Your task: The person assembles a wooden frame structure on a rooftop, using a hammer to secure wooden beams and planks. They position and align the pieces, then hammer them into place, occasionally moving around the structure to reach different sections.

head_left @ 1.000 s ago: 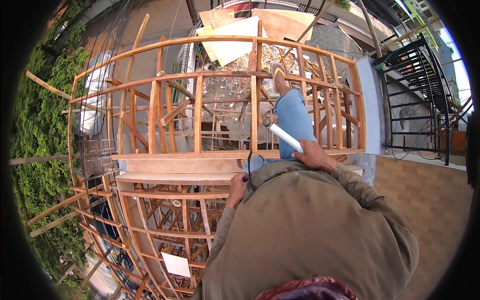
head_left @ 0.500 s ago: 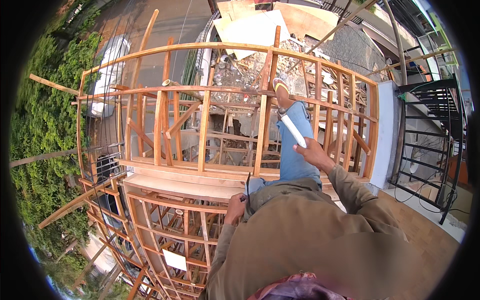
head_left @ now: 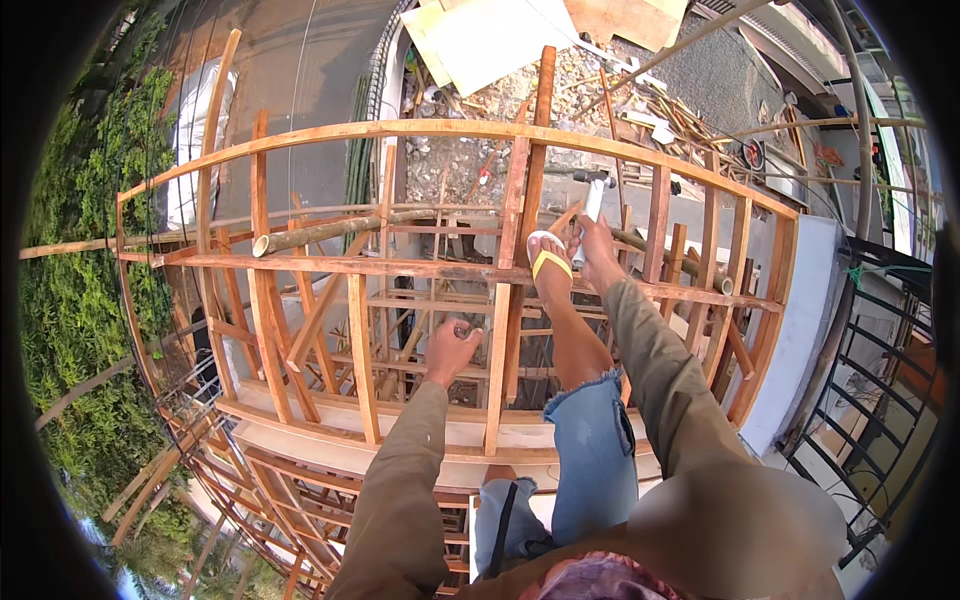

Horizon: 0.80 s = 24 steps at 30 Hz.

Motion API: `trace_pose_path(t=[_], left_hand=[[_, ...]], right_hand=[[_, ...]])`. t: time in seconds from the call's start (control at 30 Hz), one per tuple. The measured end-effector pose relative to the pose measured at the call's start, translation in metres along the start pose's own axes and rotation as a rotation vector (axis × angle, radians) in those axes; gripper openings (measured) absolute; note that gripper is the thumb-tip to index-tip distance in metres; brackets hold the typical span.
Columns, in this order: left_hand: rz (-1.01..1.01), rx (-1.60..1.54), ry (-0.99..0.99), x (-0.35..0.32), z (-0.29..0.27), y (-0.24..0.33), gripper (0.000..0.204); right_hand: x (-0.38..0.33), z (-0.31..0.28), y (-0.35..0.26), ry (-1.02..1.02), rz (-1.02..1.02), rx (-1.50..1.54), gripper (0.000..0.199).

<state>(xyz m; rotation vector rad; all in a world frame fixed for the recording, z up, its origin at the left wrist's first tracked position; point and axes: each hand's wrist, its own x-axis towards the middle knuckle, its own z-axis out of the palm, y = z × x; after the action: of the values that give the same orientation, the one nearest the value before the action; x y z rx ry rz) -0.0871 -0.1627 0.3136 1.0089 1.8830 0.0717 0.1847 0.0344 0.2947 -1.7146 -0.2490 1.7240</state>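
Observation:
My right hand is closed round the white handle of a hammer, its dark head uppermost, just right of a tall wooden post. Over the timber frame, left of a shorter upright, my left hand hangs in the air with its fingers curled; what they hold, if anything, does not show. My foot in a sandal with yellow straps rests at the middle wooden rail, between the two hands.
Open gaps between the beams drop to rubble and loose timber below. A bamboo pole lies across the frame at left. On the right are a white wall and a black metal stair. Cables run down the left side.
My left hand has left the dark strap at my waist and reached forward over the frame. My right hand has carried the hammer forward, beyond my foot. The view has shifted over the frame.

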Motion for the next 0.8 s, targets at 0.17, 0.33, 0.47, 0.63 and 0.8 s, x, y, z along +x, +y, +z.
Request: trace_pose_path(t=[0.17, 0.33, 0.47, 0.63, 0.8], left_hand=[[-0.028, 0.049, 0.068, 0.180, 0.065, 0.056, 0.074], [-0.047, 0.102, 0.127, 0.282, 0.128, 0.068, 0.093], [-0.088, 0.078, -0.050, 0.315, 0.156, 0.061, 0.080], [-0.140, -0.023, 0.009, 0.320, 0.171, 0.059, 0.056], [-0.144, -0.031, 0.026, 0.319, 0.170, 0.058, 0.054]], right_hand=[[0.132, 0.023, 0.041, 0.149, 0.085, 0.231, 0.007], [0.190, 0.016, 0.054, 0.103, 0.035, 0.240, 0.019], [0.208, 0.007, 0.037, 0.270, -0.129, 0.348, 0.024], [0.219, 0.043, 0.037, 0.481, -0.176, 0.471, 0.021], [0.218, 0.062, 0.057, -0.005, 0.159, 0.136, 0.011]])
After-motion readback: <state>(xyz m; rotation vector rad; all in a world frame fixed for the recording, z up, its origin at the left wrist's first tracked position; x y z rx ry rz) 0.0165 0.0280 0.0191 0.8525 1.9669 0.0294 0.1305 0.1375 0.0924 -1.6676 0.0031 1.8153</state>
